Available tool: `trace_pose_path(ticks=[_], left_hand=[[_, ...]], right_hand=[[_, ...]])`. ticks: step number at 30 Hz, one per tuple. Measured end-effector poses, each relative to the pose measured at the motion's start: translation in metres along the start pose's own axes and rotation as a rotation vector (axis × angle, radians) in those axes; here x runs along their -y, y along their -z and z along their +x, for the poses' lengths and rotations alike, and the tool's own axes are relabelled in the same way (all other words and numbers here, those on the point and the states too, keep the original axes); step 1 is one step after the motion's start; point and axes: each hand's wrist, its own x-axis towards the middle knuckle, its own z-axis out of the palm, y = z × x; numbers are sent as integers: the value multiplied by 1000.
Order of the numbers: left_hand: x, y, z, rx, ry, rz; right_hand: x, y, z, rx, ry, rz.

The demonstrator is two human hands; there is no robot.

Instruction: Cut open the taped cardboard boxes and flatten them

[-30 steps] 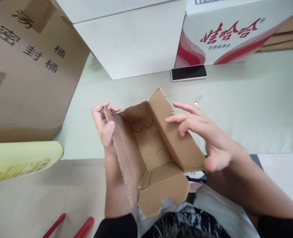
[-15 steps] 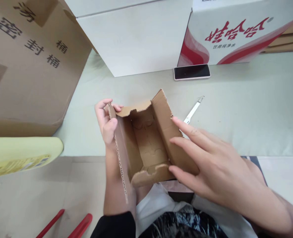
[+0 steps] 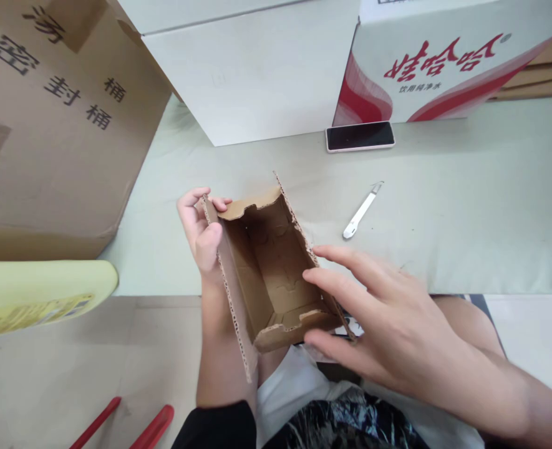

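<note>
Small carton [image 3: 276,274] between left hand [image 3: 199,231] grip and right hand [image 3: 388,324] fingertips.

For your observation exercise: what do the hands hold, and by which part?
A small cardboard box: left hand grips its left wall; right hand presses its right flap.

— Where's the camera?
— On my head, tilted forward and down. It sits close over my lap and my hands [image 3: 388,324], with the small box [image 3: 276,268] mid-frame.
— How far does it reach?
— Across the table [image 3: 467,206] to the big cartons [image 3: 60,118] at the back.
</note>
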Motion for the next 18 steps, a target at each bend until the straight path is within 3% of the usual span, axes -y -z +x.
trace_pose_path(ticks=[4,7,12,18], left_hand=[[-3,-4,-1,-1,-23,34],[-4,-5,-1,-22,-52,55],[-5,-5,-1,-94,-44,56],[-4,-10,-7,-98,-19,89]], right_hand=[[6,-16,0,-163,-82,-78],[11,-31,0,-208,-45,-58],[12,-43,-2,-106,31,-24],[2,-37,1,92,99,66]])
